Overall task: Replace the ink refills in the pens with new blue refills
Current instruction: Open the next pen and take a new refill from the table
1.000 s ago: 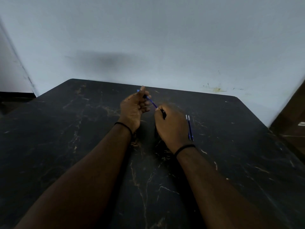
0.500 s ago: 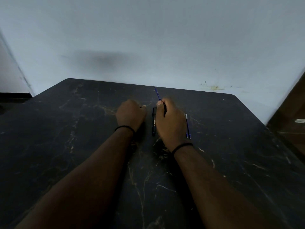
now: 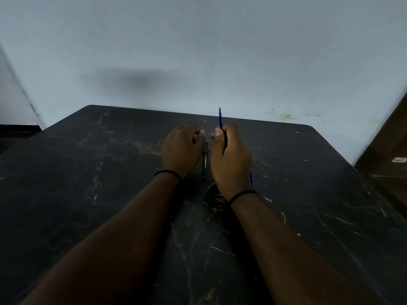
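Head view: dark marble table (image 3: 92, 194) against pale wall (image 3: 198, 51).

The table (image 3: 110, 172) looks like dark stone, black with thin pale cracks running through it, and its top is smooth with a soft, dull shine. The pen (image 3: 204, 164) lying on it looks like black plastic, smooth and matt with tiny pale writing on its side, and the blue refill (image 3: 220, 117) looks like thin smooth plastic. The wall (image 3: 198, 40) behind is painted pale and matt, with a few dirty marks, and the thin bands (image 3: 241, 194) on the wrists look like dull black cord.
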`<state>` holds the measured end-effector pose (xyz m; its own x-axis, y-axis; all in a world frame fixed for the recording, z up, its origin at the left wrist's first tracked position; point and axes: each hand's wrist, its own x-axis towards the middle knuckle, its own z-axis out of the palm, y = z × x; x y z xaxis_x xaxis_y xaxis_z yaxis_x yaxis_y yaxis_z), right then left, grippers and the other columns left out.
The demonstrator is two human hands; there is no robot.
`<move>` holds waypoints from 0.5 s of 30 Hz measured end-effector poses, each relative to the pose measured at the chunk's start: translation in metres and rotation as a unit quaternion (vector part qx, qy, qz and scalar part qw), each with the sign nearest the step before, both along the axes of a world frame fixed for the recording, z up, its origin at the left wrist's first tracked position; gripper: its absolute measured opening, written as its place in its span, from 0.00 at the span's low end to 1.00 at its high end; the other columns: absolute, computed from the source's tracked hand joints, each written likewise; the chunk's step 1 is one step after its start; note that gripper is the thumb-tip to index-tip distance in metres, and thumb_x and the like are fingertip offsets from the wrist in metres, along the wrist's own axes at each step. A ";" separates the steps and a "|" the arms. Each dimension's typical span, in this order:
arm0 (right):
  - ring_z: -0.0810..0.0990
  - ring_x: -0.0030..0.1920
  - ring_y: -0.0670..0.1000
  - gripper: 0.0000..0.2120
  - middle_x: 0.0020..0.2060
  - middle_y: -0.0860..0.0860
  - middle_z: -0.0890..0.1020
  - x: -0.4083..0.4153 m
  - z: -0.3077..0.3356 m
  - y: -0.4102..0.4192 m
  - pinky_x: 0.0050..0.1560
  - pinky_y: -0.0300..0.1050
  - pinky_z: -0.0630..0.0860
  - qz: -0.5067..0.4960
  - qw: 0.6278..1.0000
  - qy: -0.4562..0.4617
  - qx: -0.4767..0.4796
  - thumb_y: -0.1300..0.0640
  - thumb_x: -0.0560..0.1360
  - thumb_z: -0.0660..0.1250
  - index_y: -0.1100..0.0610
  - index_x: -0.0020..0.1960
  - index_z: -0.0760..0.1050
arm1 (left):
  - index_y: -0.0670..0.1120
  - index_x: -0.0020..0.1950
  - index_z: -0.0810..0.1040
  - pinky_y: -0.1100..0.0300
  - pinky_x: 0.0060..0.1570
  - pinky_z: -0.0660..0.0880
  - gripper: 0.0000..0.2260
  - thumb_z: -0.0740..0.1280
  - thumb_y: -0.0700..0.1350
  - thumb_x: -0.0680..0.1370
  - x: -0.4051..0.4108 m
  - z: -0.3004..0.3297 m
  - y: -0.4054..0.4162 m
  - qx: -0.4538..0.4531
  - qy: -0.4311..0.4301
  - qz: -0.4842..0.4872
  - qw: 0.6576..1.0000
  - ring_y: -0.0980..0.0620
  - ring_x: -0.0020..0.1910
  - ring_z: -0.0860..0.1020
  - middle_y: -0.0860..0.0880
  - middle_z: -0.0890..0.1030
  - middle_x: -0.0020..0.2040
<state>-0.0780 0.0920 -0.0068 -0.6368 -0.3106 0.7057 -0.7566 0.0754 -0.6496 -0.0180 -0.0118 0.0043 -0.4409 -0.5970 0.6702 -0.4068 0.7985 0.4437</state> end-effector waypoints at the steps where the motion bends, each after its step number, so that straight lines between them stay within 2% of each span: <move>1: 0.77 0.33 0.47 0.09 0.35 0.46 0.80 -0.002 0.001 0.001 0.31 0.45 0.72 -0.013 1.000 0.003 -0.016 0.44 0.82 0.53 0.47 0.51 0.69 | 0.46 0.38 0.76 0.58 0.34 0.68 0.12 0.62 0.48 0.80 -0.002 0.001 0.005 -0.016 0.006 -0.035 0.999 0.52 0.35 0.72 0.48 0.77 0.36; 3: 0.79 0.35 0.48 0.10 0.38 0.47 0.82 -0.007 0.003 0.002 0.33 0.48 0.75 -0.016 0.999 -0.008 -0.049 0.44 0.81 0.54 0.48 0.52 0.70 | 0.45 0.46 0.81 0.58 0.38 0.71 0.08 0.63 0.45 0.78 -0.004 0.001 0.012 -0.033 0.002 -0.104 0.994 0.52 0.40 0.76 0.47 0.82 0.43; 5: 0.81 0.39 0.53 0.10 0.41 0.50 0.83 -0.011 0.004 0.004 0.39 0.54 0.78 -0.010 0.997 -0.024 -0.067 0.45 0.82 0.54 0.48 0.52 0.70 | 0.45 0.51 0.83 0.57 0.44 0.74 0.08 0.65 0.43 0.75 -0.005 0.002 0.015 -0.031 -0.013 -0.172 0.985 0.50 0.44 0.78 0.47 0.83 0.46; 8: 0.81 0.45 0.57 0.06 0.44 0.51 0.84 -0.013 0.007 0.005 0.48 0.59 0.78 -0.008 0.996 -0.036 -0.087 0.45 0.82 0.54 0.45 0.50 0.67 | 0.44 0.49 0.82 0.58 0.42 0.72 0.08 0.69 0.43 0.72 -0.005 0.002 0.019 -0.019 -0.036 -0.236 0.971 0.52 0.41 0.76 0.50 0.80 0.43; 12: 0.81 0.45 0.54 0.06 0.44 0.49 0.83 -0.011 0.009 0.003 0.44 0.58 0.78 0.014 0.995 -0.029 -0.098 0.45 0.82 0.56 0.45 0.52 0.68 | 0.49 0.44 0.79 0.62 0.35 0.68 0.03 0.70 0.43 0.71 -0.005 0.002 0.024 -0.007 -0.039 -0.254 0.966 0.56 0.35 0.72 0.57 0.73 0.38; 15: 0.81 0.47 0.51 0.04 0.47 0.49 0.83 -0.008 0.012 0.003 0.45 0.57 0.78 0.037 0.993 -0.016 -0.111 0.47 0.82 0.57 0.45 0.52 0.70 | 0.45 0.44 0.81 0.58 0.35 0.71 0.02 0.69 0.38 0.74 -0.007 0.001 0.022 -0.011 -0.037 -0.224 0.974 0.48 0.36 0.75 0.50 0.78 0.40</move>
